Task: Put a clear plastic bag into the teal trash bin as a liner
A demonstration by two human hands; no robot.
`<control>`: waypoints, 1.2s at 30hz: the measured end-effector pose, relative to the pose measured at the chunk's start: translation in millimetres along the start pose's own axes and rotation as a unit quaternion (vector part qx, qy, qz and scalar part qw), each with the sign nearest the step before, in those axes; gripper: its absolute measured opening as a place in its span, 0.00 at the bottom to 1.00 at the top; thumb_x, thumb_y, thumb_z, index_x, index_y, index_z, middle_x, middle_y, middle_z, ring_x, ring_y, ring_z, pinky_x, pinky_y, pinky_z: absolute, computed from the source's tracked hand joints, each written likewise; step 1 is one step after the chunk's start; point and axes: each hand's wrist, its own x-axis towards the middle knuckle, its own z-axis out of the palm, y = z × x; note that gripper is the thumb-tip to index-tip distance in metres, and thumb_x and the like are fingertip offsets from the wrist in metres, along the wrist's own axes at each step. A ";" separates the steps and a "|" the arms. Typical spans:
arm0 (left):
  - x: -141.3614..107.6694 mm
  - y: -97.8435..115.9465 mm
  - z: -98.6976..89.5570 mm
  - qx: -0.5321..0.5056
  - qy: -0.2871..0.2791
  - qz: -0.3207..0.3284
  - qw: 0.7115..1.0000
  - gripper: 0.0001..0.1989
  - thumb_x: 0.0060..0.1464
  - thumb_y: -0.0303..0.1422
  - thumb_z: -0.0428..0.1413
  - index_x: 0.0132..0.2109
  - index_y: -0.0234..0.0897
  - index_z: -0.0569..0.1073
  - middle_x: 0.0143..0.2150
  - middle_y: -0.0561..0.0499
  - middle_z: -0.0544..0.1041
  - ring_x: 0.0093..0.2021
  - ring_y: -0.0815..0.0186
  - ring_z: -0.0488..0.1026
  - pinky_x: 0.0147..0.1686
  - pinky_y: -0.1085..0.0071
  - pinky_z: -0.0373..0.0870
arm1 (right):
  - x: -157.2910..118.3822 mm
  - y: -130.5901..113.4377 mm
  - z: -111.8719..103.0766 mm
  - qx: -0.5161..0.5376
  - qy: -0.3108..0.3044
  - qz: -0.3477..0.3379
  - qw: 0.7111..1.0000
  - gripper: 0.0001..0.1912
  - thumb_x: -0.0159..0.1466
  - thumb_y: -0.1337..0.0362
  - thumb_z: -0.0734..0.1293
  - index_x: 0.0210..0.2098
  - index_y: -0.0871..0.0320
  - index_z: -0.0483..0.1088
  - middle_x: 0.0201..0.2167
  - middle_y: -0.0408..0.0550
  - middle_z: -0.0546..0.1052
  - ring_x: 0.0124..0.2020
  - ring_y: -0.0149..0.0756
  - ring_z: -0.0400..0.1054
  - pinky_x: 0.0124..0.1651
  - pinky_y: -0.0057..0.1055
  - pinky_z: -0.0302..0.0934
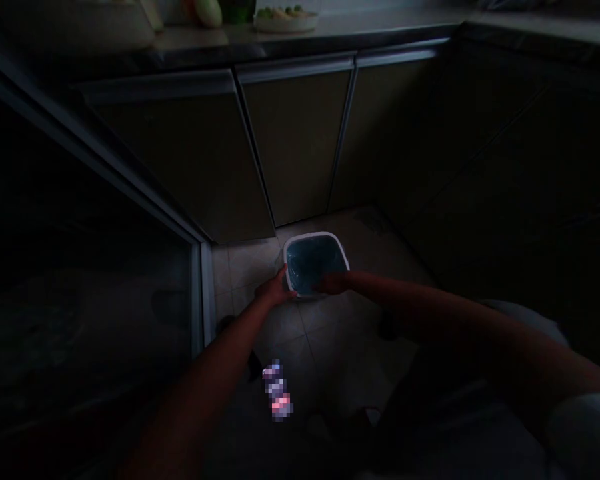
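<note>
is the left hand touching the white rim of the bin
Touching: the head view shows the left hand spread against the left side of the white rim.

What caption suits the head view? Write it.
Left hand on a white-rimmed bin, right hand inside, tiled floor below.

Pretty dim in there tbh. Tiled floor (283, 327) ran below the left hand (274, 289), plain cabinet doors (297, 140) stood out past it, and a countertop (380, 25) sat farther off, higher up. Straight ahead of that hand, up top, was a shallow dish (286, 24) of greenish stuff. A metal-looking frame (206, 287) stood to the hand's left.
</note>
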 end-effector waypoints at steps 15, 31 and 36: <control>-36.8 55.1 12.6 -0.118 0.031 0.186 0.975 0.14 0.51 0.32 0.57 0.24 0.39 0.59 0.23 0.58 0.62 0.28 0.69 0.61 0.30 0.72 0.54 | -97.4 15.9 -58.2 -0.204 -0.053 0.067 0.975 0.15 0.72 0.58 0.63 0.44 0.56 0.81 0.43 0.55 0.84 0.43 0.44 0.79 0.38 0.30 0.61; -96.0 76.2 -118.1 -0.422 0.288 0.249 0.823 0.41 0.57 0.32 0.59 0.75 0.48 0.55 0.27 0.60 0.64 0.26 0.69 0.61 0.28 0.74 0.62 | -112.2 -36.7 -138.7 -0.029 0.186 -0.058 0.980 0.43 0.70 0.64 0.64 0.79 0.56 0.42 0.39 0.51 0.82 0.34 0.39 0.74 0.39 0.33 0.66; -187.1 111.5 -161.8 -0.436 0.330 0.396 0.738 0.52 0.57 0.27 0.62 0.78 0.63 0.44 0.30 0.61 0.68 0.28 0.69 0.65 0.32 0.72 0.70 | -144.2 -77.6 -153.9 0.093 0.334 -0.187 0.919 0.52 0.73 0.58 0.66 0.79 0.44 0.23 0.52 0.54 0.78 0.30 0.37 0.69 0.33 0.37 0.69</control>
